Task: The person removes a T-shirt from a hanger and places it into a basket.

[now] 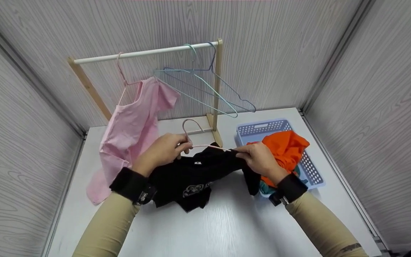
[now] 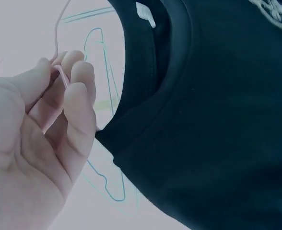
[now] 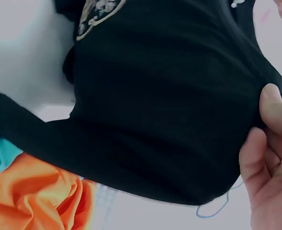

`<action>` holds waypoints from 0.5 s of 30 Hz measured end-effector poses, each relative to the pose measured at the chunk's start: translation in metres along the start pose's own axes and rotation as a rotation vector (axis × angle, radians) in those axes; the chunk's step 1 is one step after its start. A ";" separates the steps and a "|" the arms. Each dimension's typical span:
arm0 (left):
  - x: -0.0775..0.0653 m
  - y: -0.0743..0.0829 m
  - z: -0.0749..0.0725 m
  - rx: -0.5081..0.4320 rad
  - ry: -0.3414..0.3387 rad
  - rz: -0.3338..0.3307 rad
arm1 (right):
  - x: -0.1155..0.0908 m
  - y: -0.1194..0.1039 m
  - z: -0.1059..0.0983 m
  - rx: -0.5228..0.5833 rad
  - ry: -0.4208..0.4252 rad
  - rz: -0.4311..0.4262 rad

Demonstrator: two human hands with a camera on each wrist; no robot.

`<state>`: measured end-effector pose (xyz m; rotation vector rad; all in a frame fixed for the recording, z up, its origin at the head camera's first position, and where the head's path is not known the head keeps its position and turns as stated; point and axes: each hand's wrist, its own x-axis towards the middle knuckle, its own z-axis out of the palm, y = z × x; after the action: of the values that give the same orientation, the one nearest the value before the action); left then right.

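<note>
My left hand [image 1: 168, 148] pinches a pink wire hanger [image 1: 187, 132] just below its hook. At the shoulder beside the neckline, my right hand [image 1: 259, 157] pinches a black T-shirt [image 1: 191, 178] with a pale printed emblem on its chest. One arm of the hanger runs from my left fingers toward the shirt's right shoulder, where its end is hidden by cloth. In the left wrist view, the shirt's collar [image 2: 174, 81] hangs open beside the hand, a white tag inside. The right wrist view shows thumb and fingers on the cloth near the collar.
Behind the hands stands a rack with a white rail [image 1: 148, 52]; a pink shirt [image 1: 134, 114] hangs at its left. A teal hanger [image 1: 212, 89] and a blue hanger [image 1: 243, 98] hang at its right. A blue basket [image 1: 316, 175] holds orange cloth [image 1: 285, 146] and teal cloth.
</note>
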<state>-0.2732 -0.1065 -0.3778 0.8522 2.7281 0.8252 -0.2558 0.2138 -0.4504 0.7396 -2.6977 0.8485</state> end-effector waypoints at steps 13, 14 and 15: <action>-0.034 -0.032 -0.016 -0.043 0.084 -0.029 | -0.019 0.044 -0.003 0.041 0.078 0.058; -0.034 -0.031 -0.016 -0.046 0.082 -0.030 | -0.019 0.045 -0.002 0.042 0.078 0.071; -0.034 -0.030 -0.017 -0.046 0.078 -0.032 | -0.019 0.045 -0.001 0.039 0.077 0.078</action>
<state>-0.2650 -0.1538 -0.3805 0.7804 2.7699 0.9300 -0.2630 0.2532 -0.4776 0.6004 -2.6642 0.9310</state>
